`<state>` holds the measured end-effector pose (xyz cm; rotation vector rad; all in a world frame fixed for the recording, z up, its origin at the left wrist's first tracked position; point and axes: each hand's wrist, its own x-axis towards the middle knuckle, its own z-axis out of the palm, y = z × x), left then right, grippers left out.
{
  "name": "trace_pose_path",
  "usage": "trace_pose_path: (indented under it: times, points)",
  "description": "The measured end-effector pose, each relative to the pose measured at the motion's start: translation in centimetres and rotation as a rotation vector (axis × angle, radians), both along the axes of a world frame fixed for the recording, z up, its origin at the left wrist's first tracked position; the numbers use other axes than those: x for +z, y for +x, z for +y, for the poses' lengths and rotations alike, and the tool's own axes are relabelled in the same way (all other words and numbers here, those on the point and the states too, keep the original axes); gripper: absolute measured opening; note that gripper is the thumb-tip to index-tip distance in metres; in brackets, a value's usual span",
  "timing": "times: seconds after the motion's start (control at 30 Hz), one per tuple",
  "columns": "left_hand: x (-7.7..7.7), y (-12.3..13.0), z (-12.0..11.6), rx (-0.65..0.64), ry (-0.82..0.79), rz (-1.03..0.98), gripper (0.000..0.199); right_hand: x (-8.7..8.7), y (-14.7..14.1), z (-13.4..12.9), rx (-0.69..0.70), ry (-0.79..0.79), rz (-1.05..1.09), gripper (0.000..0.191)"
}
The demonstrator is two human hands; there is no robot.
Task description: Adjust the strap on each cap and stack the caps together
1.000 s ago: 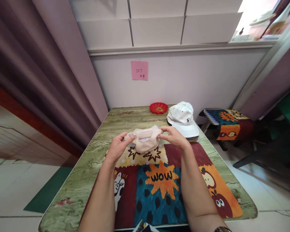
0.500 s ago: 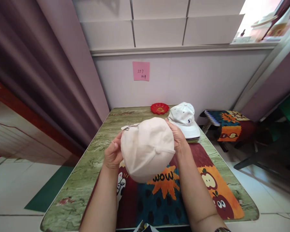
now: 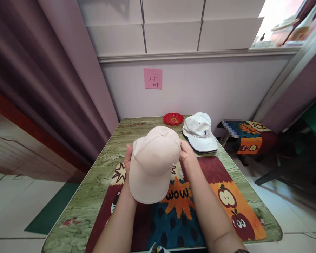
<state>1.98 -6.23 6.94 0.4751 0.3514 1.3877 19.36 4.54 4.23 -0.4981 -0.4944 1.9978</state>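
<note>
A cream baseball cap (image 3: 156, 158) is held up over the table, crown up, its brim pointing down towards me. My left hand (image 3: 128, 158) grips its left side, thumb showing and the other fingers hidden behind the cap. On the right side, my right hand (image 3: 185, 150) is closed on the cap's edge. A white cap (image 3: 199, 128) with a small dark logo lies at the back right of the table, with a dark edge showing beneath it. Beside it is a red scalloped dish (image 3: 173, 118).
A colourful printed mat (image 3: 179, 225) covers the front of the wood-patterned table (image 3: 76, 200). A pink note (image 3: 153, 78) is stuck on the wall behind. At the right stands a stool (image 3: 249, 135) with a similar cover; a purple curtain (image 3: 76, 70) hangs at the left.
The cream cap has been turned so that its front and brim now show, brim towards me. Both hands have shifted around its sides, still holding it.
</note>
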Motion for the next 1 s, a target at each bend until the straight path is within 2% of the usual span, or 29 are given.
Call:
trace_pose_path:
  times: [0.13,0.2,0.27,0.37,0.47,0.6,0.7,0.87,1.0]
  points:
    - [0.4,0.2,0.8,0.296,-0.003,0.026,0.036,0.1,0.2,-0.4,0.121,0.024,0.039,0.037]
    - [0.8,0.4,1.1,0.437,-0.017,0.074,0.034,0.2,0.2,-1.1,0.157,0.093,0.087,0.051]
    - [1.3,0.5,1.3,0.499,-0.016,0.134,0.035,0.3,-0.2,-2.2,0.153,0.165,0.132,0.068]
    - [1.7,0.6,1.3,0.439,0.04,0.181,0.046,0.7,-1.3,-4.0,0.086,0.244,0.159,0.082]
    - [1.4,0.6,1.2,0.324,0.044,0.113,0.056,1.2,-2.2,-5.0,0.024,0.266,0.162,0.081]
    - [0.7,0.1,1.5,0.225,-0.059,-0.02,0.048,2.1,-2.2,-5.1,-0.01,0.261,0.171,0.072]
    - [0.7,0.1,2.0,0.166,-0.104,-0.035,0.048,2.4,-1.8,-5.0,-0.029,0.264,0.206,0.077]
    - [1.4,1.3,2.0,0.129,-0.073,-0.034,0.054,2.1,-1.0,-4.9,-0.033,0.279,0.246,0.093]
    - [1.1,2.6,1.9,0.107,-0.001,0.021,0.054,1.9,-0.5,-4.7,-0.13,0.253,0.159,0.095]
